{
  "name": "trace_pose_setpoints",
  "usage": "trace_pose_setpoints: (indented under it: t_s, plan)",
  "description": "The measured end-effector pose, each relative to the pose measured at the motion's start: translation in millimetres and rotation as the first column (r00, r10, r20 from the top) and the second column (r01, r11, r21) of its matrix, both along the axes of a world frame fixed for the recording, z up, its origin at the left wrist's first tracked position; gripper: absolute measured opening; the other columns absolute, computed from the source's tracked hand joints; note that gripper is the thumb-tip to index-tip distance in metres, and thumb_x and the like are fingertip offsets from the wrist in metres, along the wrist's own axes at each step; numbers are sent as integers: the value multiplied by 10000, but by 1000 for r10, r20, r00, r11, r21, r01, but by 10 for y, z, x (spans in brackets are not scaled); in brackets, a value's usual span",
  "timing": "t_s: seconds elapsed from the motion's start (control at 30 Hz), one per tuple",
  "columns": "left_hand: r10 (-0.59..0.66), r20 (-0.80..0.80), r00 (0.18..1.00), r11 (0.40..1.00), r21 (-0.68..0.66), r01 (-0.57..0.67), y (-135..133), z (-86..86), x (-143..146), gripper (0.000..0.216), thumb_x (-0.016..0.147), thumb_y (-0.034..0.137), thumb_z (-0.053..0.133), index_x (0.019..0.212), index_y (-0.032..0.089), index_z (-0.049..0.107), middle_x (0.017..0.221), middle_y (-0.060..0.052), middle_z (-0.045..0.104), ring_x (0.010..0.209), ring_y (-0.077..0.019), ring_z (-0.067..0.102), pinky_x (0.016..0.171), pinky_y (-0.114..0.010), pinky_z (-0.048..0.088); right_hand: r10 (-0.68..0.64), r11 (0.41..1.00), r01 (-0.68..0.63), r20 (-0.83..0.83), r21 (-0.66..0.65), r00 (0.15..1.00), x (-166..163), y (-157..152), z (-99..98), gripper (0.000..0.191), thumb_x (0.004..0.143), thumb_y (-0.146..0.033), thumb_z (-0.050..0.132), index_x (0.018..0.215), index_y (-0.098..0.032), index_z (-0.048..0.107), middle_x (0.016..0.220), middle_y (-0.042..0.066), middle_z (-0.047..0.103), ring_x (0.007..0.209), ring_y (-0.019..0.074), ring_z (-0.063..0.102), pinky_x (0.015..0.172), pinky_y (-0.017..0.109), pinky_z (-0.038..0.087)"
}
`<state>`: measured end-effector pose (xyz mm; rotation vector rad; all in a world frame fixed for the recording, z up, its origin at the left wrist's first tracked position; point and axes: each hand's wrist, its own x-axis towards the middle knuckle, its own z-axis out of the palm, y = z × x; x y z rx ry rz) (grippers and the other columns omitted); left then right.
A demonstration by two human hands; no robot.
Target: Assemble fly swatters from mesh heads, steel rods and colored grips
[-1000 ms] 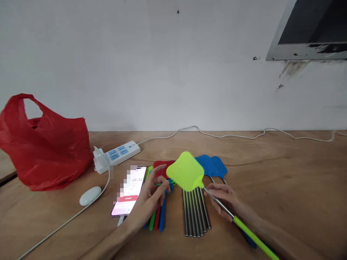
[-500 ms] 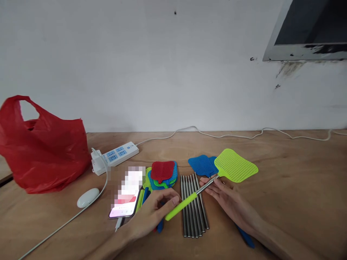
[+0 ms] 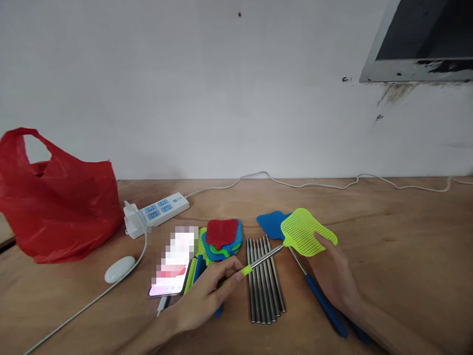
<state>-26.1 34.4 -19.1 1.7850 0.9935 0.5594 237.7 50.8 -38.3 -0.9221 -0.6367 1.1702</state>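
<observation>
A yellow-green fly swatter [image 3: 308, 231] with a metal shaft is held slanting above the table. Its handle is gripped by my left hand [image 3: 212, 291], thumb and fingers closed round it. At the other end, my right hand [image 3: 334, 276] holds the swatter's head by its right side, one digit on the face and the rest partly hidden behind. Under the shaft lies a row of several metal rods [image 3: 264, 291]. Blue fly swatters [image 3: 271, 224] lie below the raised head, their blue handles running beneath my right hand. Beside my left hand is a pile of swatters with a red one [image 3: 221, 232] on top.
A lit phone [image 3: 173, 266], partly pixelated, lies left of the pile, plugged into a cable. Behind it are a white power strip [image 3: 158, 212] and a white oval device [image 3: 120, 269]. A red plastic bag [image 3: 62, 207] stands at far left; a cord runs along the wall.
My left hand has closed on the swatter's handle. The swatter has shifted slightly left and down. My right hand has moved from the shaft near the neck to the head, uncovering a blue handle.
</observation>
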Motion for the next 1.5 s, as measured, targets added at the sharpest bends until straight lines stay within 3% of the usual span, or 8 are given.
trace_pose_setpoints:
  t_s: [0.1, 0.2, 0.33, 0.43, 0.63, 0.8, 1.17, 1.5]
  plan:
    - [9, -34, 999, 999, 42, -7, 6, 5, -1, 339, 1031, 498, 407, 918, 206, 535, 732, 44, 422, 656, -146, 397, 605, -258, 347, -170, 985, 160, 171, 69, 971, 169, 104, -20, 519, 777, -437, 748, 1258, -314, 598, 1338, 47, 613, 1271, 296, 539, 1013, 494, 478]
    - [14, -83, 996, 995, 95, -6, 13, -10, -6, 336, 1037, 489, 392, 929, 210, 543, 759, 32, 465, 703, -159, 431, 656, -272, 369, -392, 907, 215, 537, 363, 747, 295, 140, -26, 583, 826, -360, 711, 1374, -327, 514, 1450, 62, 524, 1330, 308, 485, 1094, 569, 387]
    - [36, -146, 989, 990, 143, -14, 13, -40, -15, 317, 1035, 478, 404, 955, 213, 559, 803, 17, 523, 767, -177, 480, 734, -294, 390, -496, 792, -279, 839, 543, 224, 292, 86, -15, 383, 860, -204, 664, 1232, -293, 639, 1309, 69, 637, 1288, 312, 517, 1086, 553, 395]
    - [36, -157, 987, 990, 138, -14, 14, -44, -18, 329, 1031, 490, 396, 958, 215, 561, 799, 19, 519, 768, -178, 487, 734, -290, 400, -543, 728, -480, 839, 489, 32, 240, 71, -69, 324, 882, -153, 648, 1183, -272, 656, 1213, 72, 700, 1232, 306, 561, 1048, 550, 426]
    - [-65, -85, 994, 996, -66, 59, -9, 34, -5, 361, 1002, 541, 450, 940, 204, 562, 743, 39, 474, 645, -135, 429, 564, -229, 358, -627, 642, -587, 778, 493, -32, 228, 89, -128, 234, 913, -93, 617, 1073, -253, 677, 1154, 64, 739, 1152, 289, 599, 967, 511, 468]
    - [-161, 4, 987, 958, -239, 157, -16, 70, 19, 391, 990, 574, 474, 1028, 195, 557, 630, 76, 427, 529, -112, 402, 487, -215, 321, -613, 638, -627, 788, 447, -62, 194, 71, -121, 147, 925, -132, 627, 968, -254, 699, 986, 30, 762, 966, 246, 636, 889, 442, 463]
    - [-191, -216, 958, 978, 44, 205, -9, 84, 188, 373, 1020, 464, 436, 791, 191, 549, 621, 58, 420, 567, -124, 383, 525, -240, 289, -673, 611, -710, 701, 349, -235, 78, 52, 54, 144, 935, -170, 601, 817, -218, 670, 805, 27, 703, 835, 240, 568, 871, 414, 403]
    - [-87, -385, 919, 975, 156, 157, -100, 109, 282, 372, 1036, 349, 408, 756, 190, 594, 736, -6, 643, 743, -187, 556, 748, -304, 383, -702, 557, -752, 683, 351, -201, 103, 16, -16, 203, 934, -107, 544, 900, -224, 707, 825, 50, 712, 785, 220, 562, 779, 373, 447]
